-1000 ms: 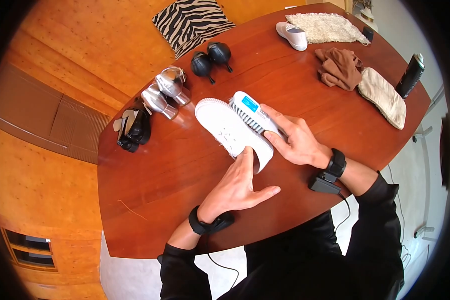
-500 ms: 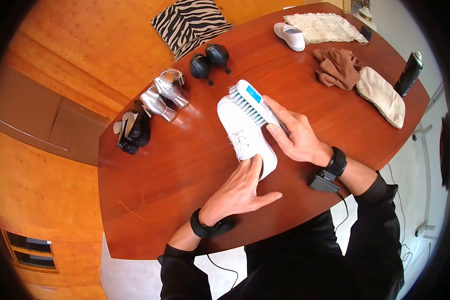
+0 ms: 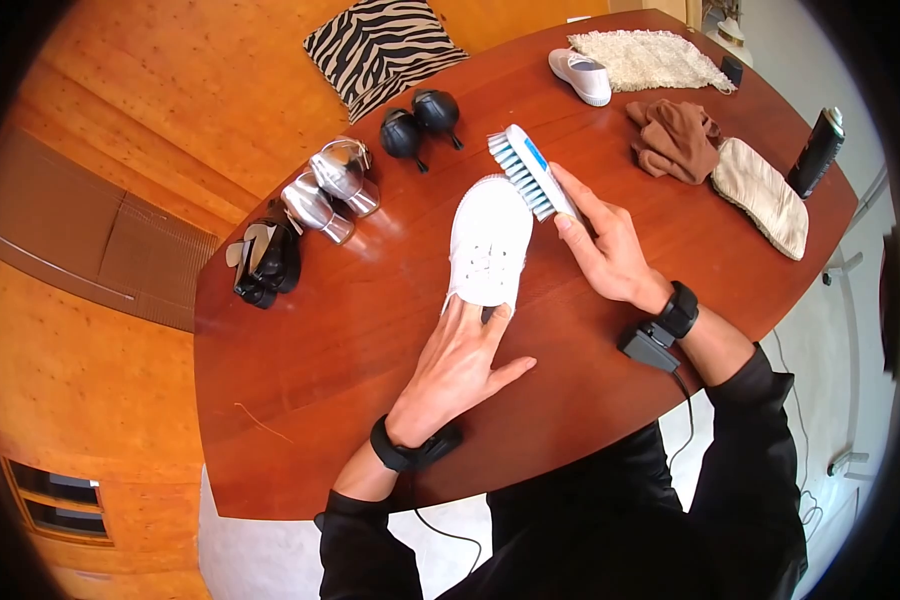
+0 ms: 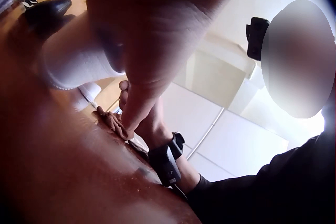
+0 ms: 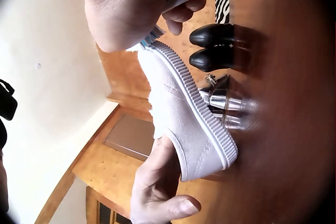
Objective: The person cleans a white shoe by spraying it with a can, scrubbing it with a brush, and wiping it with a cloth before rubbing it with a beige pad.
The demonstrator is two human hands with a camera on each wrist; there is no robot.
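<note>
A white canvas sneaker (image 3: 490, 235) with laces points its toe away from me. The fingers of my left hand (image 3: 450, 365) reach into its opening, while the thumb sticks out to the side; the fingertips are hidden inside. In the right wrist view the sneaker (image 5: 184, 113) tilts toe-up, showing its ribbed sole edge. My right hand (image 3: 610, 245) grips a white scrub brush (image 3: 535, 175) with a blue label and pale blue bristles. Those bristles face left, right at the toe's right side.
Black shoes (image 3: 402, 132), silver heels (image 3: 315, 205) and black-and-beige shoes (image 3: 268, 262) line the table's left edge. Toward the back right are another white sneaker (image 3: 582, 75), a cream woven mat (image 3: 650, 55), a brown cloth (image 3: 675, 140), a satin pouch (image 3: 765, 197) and a black spray can (image 3: 818, 153).
The sneaker has swung from pointing up-left to pointing straight away, its toe moving right. Still gripped by my right hand, the brush has shifted away and to the right.
</note>
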